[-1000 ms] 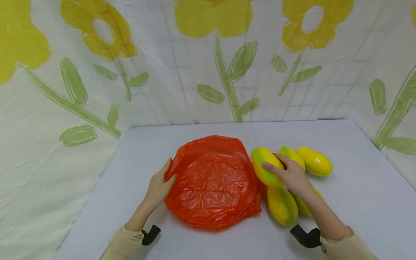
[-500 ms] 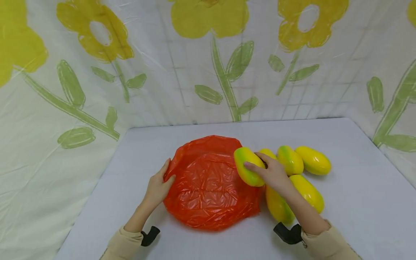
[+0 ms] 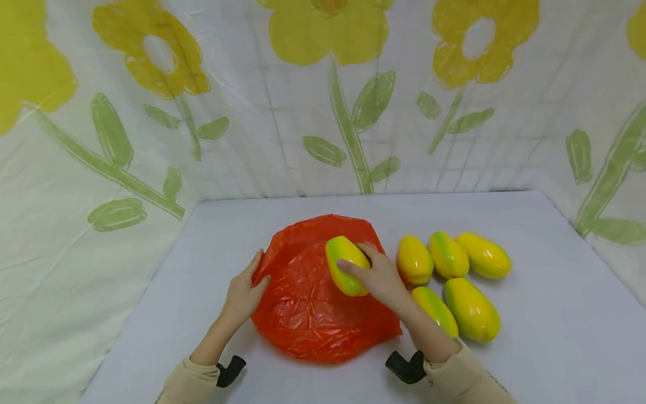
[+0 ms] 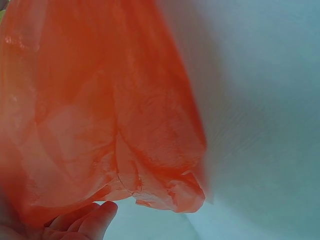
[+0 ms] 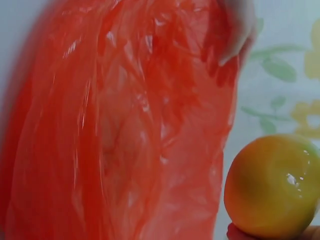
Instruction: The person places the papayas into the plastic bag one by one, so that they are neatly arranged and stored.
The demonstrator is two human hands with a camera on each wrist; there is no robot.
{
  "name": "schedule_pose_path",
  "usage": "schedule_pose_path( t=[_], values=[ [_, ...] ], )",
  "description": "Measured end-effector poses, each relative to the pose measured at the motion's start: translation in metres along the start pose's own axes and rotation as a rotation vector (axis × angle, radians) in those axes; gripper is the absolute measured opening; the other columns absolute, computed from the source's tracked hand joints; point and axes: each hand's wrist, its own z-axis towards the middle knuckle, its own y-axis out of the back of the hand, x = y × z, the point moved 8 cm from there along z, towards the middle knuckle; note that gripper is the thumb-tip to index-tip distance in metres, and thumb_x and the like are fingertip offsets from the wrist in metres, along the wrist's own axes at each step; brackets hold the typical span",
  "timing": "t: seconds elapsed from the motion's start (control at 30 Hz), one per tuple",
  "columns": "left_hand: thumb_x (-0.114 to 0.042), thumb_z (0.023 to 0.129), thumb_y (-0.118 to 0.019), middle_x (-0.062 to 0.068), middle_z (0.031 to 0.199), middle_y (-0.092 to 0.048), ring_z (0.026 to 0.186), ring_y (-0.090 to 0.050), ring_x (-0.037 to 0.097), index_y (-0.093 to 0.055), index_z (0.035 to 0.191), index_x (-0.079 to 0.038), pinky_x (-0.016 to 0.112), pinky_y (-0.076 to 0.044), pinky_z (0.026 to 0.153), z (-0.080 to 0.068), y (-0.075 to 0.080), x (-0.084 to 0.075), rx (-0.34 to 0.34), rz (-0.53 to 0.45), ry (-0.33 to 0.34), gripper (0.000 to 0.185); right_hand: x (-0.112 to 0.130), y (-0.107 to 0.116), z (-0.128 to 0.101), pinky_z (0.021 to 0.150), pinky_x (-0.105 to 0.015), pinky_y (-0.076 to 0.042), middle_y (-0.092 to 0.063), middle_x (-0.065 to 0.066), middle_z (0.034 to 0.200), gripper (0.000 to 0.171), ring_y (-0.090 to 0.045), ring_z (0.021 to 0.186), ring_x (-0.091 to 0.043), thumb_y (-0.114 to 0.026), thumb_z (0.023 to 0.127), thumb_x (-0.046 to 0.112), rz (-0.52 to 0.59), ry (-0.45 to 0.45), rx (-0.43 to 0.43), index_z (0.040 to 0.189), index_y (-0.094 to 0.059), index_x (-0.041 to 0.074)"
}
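Observation:
A red plastic bag (image 3: pixel 303 314) lies with its mouth spread wide on the table. My left hand (image 3: pixel 242 294) grips its left rim between thumb and fingers; in the left wrist view, fingertips (image 4: pixel 102 217) show just under the bag's edge. Over the bag's mouth, my right hand (image 3: pixel 381 275) holds a yellow-green papaya (image 3: pixel 345 266), thumb on the near side and fingers behind. The right wrist view has that papaya (image 5: pixel 272 185) at lower right, apart from the bag (image 5: pixel 135 125).
Several more papayas lie right of the bag, among them one papaya (image 3: pixel 415 261) close to its rim and a larger papaya (image 3: pixel 471 310) nearer the front. The white table (image 3: pixel 545 336) ends at a flower-printed curtain (image 3: pixel 242 151) behind.
My right hand has carried the papaya leftward from the pile to above the bag's middle. The left hand keeps its grip on the bag's rim.

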Motion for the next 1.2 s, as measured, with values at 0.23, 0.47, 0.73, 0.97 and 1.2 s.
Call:
schedule_pose_path(
  t=[0.23, 0.47, 0.73, 0.97, 1.2],
  values=[
    [-0.006, 0.095, -0.052, 0.026, 0.147, -0.037, 0.132, -0.040, 0.044, -0.028, 0.150, 0.005, 0.055, -0.037, 0.104, 0.000, 0.000, -0.002, -0.011, 0.015, -0.018, 0.060, -0.001, -0.030, 0.004, 0.087, -0.041, -0.053, -0.056, -0.013, 0.126, 0.064, -0.055, 0.104, -0.027, -0.067, 0.089, 0.040, 0.205, -0.074, 0.049, 0.140, -0.048, 0.005],
    [-0.006, 0.095, -0.051, 0.026, 0.147, -0.037, 0.131, -0.042, 0.044, -0.028, 0.150, 0.005, 0.054, -0.040, 0.101, 0.002, -0.002, -0.001, -0.010, 0.008, -0.013, 0.060, 0.000, -0.056, 0.010, 0.088, -0.039, -0.053, -0.056, -0.015, 0.121, 0.066, -0.056, 0.102, -0.027, -0.065, 0.090, 0.040, 0.432, -0.151, 0.114, 0.139, -0.045, -0.001],
    [-0.006, 0.096, -0.050, 0.024, 0.149, -0.035, 0.133, -0.040, 0.042, -0.026, 0.151, 0.003, 0.051, -0.040, 0.102, 0.000, -0.003, 0.001, 0.006, -0.012, 0.014, 0.061, 0.004, -0.076, 0.013, 0.088, -0.036, -0.052, -0.057, -0.015, 0.113, 0.063, -0.056, 0.097, -0.026, -0.063, 0.092, 0.038, 0.623, -0.197, 0.096, 0.136, -0.045, -0.003],
    [-0.005, 0.095, -0.050, 0.024, 0.149, -0.035, 0.134, -0.038, 0.042, -0.027, 0.150, 0.004, 0.053, -0.037, 0.104, -0.001, -0.004, -0.002, 0.002, -0.013, 0.000, 0.061, 0.002, -0.090, 0.023, 0.090, -0.038, -0.051, -0.056, -0.017, 0.115, 0.067, -0.057, 0.098, -0.026, -0.064, 0.092, 0.037, 0.697, -0.251, -0.001, 0.138, -0.040, -0.006],
    [-0.003, 0.094, -0.049, 0.024, 0.149, -0.035, 0.135, -0.036, 0.042, -0.027, 0.150, 0.004, 0.053, -0.035, 0.106, -0.001, -0.004, -0.002, 0.002, -0.023, 0.001, 0.061, -0.002, -0.101, 0.033, 0.095, -0.046, -0.049, -0.052, -0.020, 0.123, 0.068, -0.055, 0.107, -0.033, -0.067, 0.090, 0.035, 0.650, -0.311, -0.172, 0.139, -0.039, -0.004]
  ],
)
